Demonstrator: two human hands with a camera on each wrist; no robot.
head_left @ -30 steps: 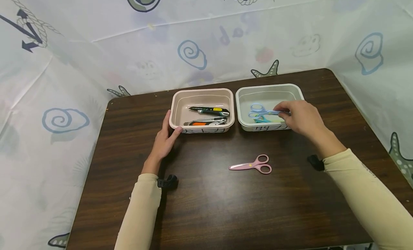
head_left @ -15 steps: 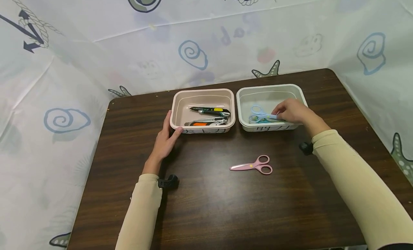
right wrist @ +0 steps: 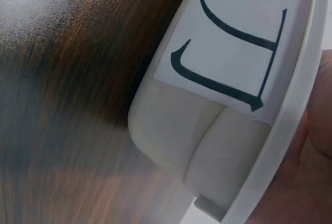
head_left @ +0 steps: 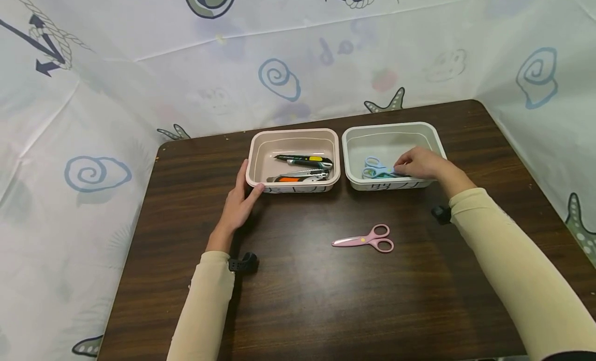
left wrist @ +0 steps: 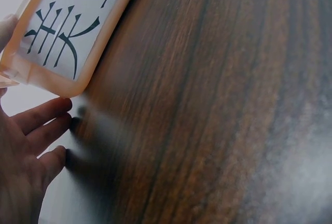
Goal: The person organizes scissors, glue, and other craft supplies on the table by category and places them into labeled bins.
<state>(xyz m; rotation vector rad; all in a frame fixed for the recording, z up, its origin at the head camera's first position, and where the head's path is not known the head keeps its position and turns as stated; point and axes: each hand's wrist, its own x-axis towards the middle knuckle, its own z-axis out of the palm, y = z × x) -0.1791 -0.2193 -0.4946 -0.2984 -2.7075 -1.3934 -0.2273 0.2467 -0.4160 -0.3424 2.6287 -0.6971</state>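
Blue scissors (head_left: 384, 170) lie low inside the right grey-white bin (head_left: 392, 127). My right hand (head_left: 421, 163) reaches into that bin and pinches their blade end, handles pointing left. Teal scissors partly show beneath them. At the left pink-beige bin (head_left: 292, 132), my left hand (head_left: 235, 208) rests on the front left corner, thumb along the front rim and fingers extended by the side. In the left wrist view, several fingers (left wrist: 44, 123) stay loosely extended near the corner. The right wrist view shows the right bin's labelled wall (right wrist: 176, 125), which hides the fingertips.
Several utility knives (head_left: 304, 169) lie in the left bin. Pink scissors (head_left: 362, 240) rest on the dark wooden table (head_left: 298, 304) in front of the bins. A printed white cloth (head_left: 326, 81) hangs behind the table and along its sides.
My right hand has moved deeper into the right bin, lowering the blue scissors to near its floor. The left hand has kept its place on the left bin.
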